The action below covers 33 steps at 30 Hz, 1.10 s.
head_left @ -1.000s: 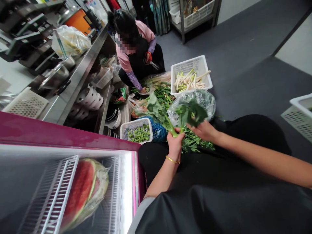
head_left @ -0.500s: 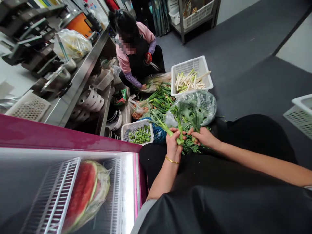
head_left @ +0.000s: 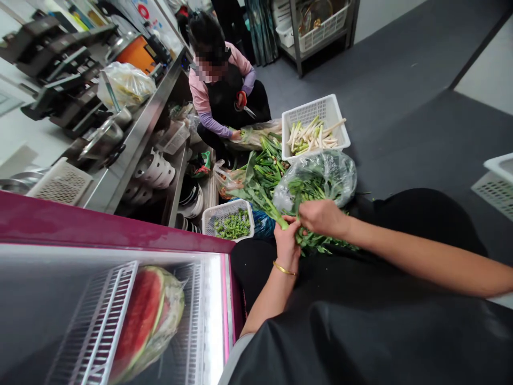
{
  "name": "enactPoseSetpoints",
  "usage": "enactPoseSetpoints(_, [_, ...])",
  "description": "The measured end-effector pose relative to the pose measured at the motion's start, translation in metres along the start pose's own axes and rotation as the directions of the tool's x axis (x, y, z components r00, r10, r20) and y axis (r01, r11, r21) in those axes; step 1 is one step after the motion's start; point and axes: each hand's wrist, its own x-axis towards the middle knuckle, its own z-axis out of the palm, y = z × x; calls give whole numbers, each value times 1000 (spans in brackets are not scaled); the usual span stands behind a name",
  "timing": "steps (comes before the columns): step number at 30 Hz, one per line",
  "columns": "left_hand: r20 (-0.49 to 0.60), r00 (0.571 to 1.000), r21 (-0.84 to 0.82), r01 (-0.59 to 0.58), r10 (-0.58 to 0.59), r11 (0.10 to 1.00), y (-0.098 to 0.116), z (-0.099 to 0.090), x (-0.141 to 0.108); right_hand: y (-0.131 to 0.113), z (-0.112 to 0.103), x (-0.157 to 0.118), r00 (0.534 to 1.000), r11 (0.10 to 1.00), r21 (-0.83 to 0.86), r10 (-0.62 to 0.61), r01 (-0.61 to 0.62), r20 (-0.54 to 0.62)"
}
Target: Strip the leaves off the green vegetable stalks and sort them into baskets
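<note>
My left hand is closed around the thick pale-green base of a leafy green stalk, whose leaves point away to the upper left. Beside it, my right hand is closed in a pinch on a green leaf just above the left fingers; its fingertips are partly hidden. Under and beyond my hands lie loose greens. A clear plastic bag holding more greens stands just past my right hand.
A co-worker squats ahead, holding scissors near long green onions. White baskets hold trimmed white stalks and cut greens. An open fridge with cut watermelon is at left, below a steel counter.
My right hand has moved up and left, close against my left hand, and the greens it held no longer stand out in its grasp. The stalk in my left hand stays held.
</note>
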Motion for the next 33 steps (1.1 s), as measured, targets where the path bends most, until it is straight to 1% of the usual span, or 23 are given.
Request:
enactPoseSetpoints(1, [-2, 999, -21, 37, -37, 999, 2, -2, 2, -7, 5, -12, 984, 985, 0, -172, 172, 47])
enactPoseSetpoints(2, [7, 998, -40, 67, -66, 997, 5, -4, 3, -9, 8, -23, 946, 953, 23, -302, 302, 120])
enactPoseSetpoints(3, [24, 996, -55, 83, -82, 995, 7, -5, 4, -8, 9, -33, 909, 933, 51, -359, 357, 211])
enactPoseSetpoints(4, [46, 995, -65, 89, -86, 994, 9, -6, 5, -3, 7, -39, 894, 942, 53, -330, 330, 304])
enactPoseSetpoints(5, [70, 994, -72, 87, -82, 994, 10, -7, 5, 5, 3, -39, 899, 971, 20, -228, 238, 375])
enactPoseSetpoints(6, [86, 994, -75, 76, -70, 994, 10, -6, 4, 14, -4, -35, 911, 994, -28, -86, 106, 402])
enactPoseSetpoints(8, [120, 991, -64, 71, -63, 995, 8, -3, 1, 33, -19, -16, 928, 988, -43, 153, -148, 340])
enactPoseSetpoints(10, [145, 987, -38, 75, -69, 996, 5, 0, -3, 43, -30, 6, 950, 961, 34, 264, -273, 168])
enactPoseSetpoints(11, [148, 986, -26, 78, -73, 997, 4, 2, -5, 44, -32, 14, 958, 959, 48, 276, -280, 70])
enactPoseSetpoints(13, [149, 984, -11, 96, -93, 995, 2, 3, -7, 38, -29, 17, 975, 978, -30, 203, -207, -92])
enactPoseSetpoints(15, [146, 981, -26, 134, -129, 991, 4, 2, -7, 26, -20, 4, 988, 988, -131, 62, -80, -140])
enactPoseSetpoints(16, [153, 976, -45, 161, -152, 986, 6, 0, -6, 21, -15, -7, 994, 990, -137, 3, -18, -107])
enactPoseSetpoints(18, [186, 962, -97, 219, -198, 971, 11, -3, -2, 16, -9, -29, 996, 998, -40, -50, 54, 75])
enactPoseSetpoints(19, [208, 953, -115, 249, -222, 962, 13, -5, 0, 17, -9, -37, 978, 998, 49, -49, 40, 201])
enactPoseSetpoints(20, [231, 941, -118, 278, -246, 953, 15, -7, 1, 19, -11, -42, 949, 988, 153, -32, -18, 315])
enactPoseSetpoints(22, [271, 918, -79, 322, -291, 943, 16, -9, 3, 25, -19, -40, 897, 895, 380, 48, -234, 439])
enactPoseSetpoints(24, [300, 897, -14, 346, -326, 938, 14, -9, 2, 31, -28, -27, 896, 678, 606, 191, -415, 400])
enactPoseSetpoints(26, [330, 876, 30, 362, -351, 932, 12, -7, 0, 35, -32, -9, 902, 472, 780, 332, -412, 276])
enactPoseSetpoints(27, [339, 874, 36, 356, -347, 934, 11, -5, -2, 36, -32, -1, 904, 430, 824, 373, -368, 209])
enactPoseSetpoints(28, [342, 881, 30, 337, -326, 941, 10, -4, -3, 36, -31, 5, 906, 444, 836, 400, -323, 138])
enactPoseSetpoints(29, [334, 896, 16, 305, -293, 952, 9, -3, -5, 37, -28, 9, 907, 508, 812, 417, -288, 61])
enactPoseSetpoints(31, [304, 925, -19, 243, -226, 970, 7, -1, -8, 37, -22, 11, 913, 727, 644, 394, -237, -109])
enactPoseSetpoints(33, [281, 931, -54, 257, -232, 965, 5, 1, -9, 36, -16, 6, 924, 917, 355, 281, -180, -258])
